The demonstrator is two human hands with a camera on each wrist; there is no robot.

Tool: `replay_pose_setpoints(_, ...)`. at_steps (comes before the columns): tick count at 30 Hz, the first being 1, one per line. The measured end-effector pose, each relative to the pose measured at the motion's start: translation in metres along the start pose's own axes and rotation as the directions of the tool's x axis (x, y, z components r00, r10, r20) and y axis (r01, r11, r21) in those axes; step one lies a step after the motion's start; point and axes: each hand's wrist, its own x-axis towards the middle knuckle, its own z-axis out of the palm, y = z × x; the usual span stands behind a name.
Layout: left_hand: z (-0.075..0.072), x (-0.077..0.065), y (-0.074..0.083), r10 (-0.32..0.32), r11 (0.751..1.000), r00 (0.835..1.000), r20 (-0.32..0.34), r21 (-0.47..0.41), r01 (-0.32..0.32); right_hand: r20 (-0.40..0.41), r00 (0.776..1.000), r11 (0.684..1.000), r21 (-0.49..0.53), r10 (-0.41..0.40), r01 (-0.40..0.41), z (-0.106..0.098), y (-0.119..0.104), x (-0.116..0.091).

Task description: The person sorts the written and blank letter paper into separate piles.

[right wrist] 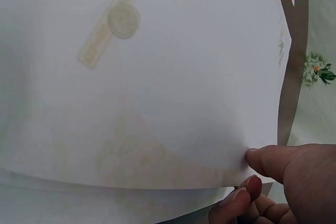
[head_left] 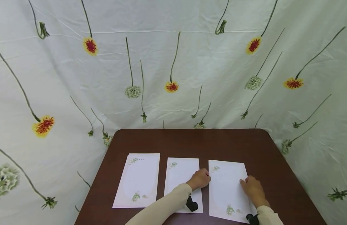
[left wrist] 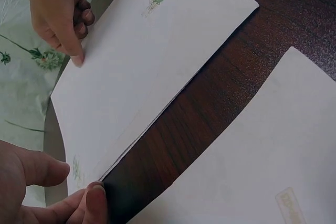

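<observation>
Three portions of white paper with pale green plant prints lie side by side on a brown table. At the right-hand paper [head_left: 228,190], my right hand [head_left: 253,189] pinches the top sheet [right wrist: 199,103] by its right edge, thumb [right wrist: 265,160] above and fingers below. Another sheet [right wrist: 105,203] shows beneath that edge. My left hand [head_left: 200,178] reaches across the middle paper [head_left: 182,172] and holds the left edge of the right-hand paper, its fingers [left wrist: 95,203] curled at the edge and its thumb [left wrist: 50,170] over the surface.
The left-hand paper [head_left: 139,181] lies on the brown table [head_left: 190,142], beside my left forearm. Behind the table hangs a pale cloth [head_left: 111,72] with printed flowers. A dark strap piece [head_left: 192,204] is at my left wrist, and another [head_left: 252,219] at my right.
</observation>
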Motion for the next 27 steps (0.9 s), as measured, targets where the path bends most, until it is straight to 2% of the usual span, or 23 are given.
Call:
replay_pose_setpoints(5,-0.003,-0.001,0.0,0.009,1.0,1.0,-0.004,0.013,-0.009,-0.026,1.0,0.995,-0.104,0.01,-0.013,0.006,-0.002,0.0)
replay_pose_setpoints(10,-0.008,-0.001,0.001,0.022,1.0,1.0,-0.011,0.016,-0.022,-0.072,0.997,0.989,-0.149,-0.011,0.0,0.011,-0.006,0.001)
replay_pose_setpoints(18,-0.009,-0.002,-0.007,0.037,0.999,0.999,-0.006,-0.013,-0.037,-0.076,0.997,0.991,-0.135,-0.023,0.013,0.014,-0.008,0.001)
replay_pose_setpoints(23,-0.01,-0.005,-0.013,0.068,0.998,0.998,-0.006,-0.012,-0.068,-0.065,0.998,0.992,-0.128,-0.019,0.011,0.015,-0.008,-0.002)
replay_pose_setpoints(27,-0.016,-0.007,-0.02,0.062,0.998,0.997,-0.038,0.002,-0.062,-0.072,0.997,0.993,-0.113,-0.026,0.018,0.018,-0.013,-0.003)
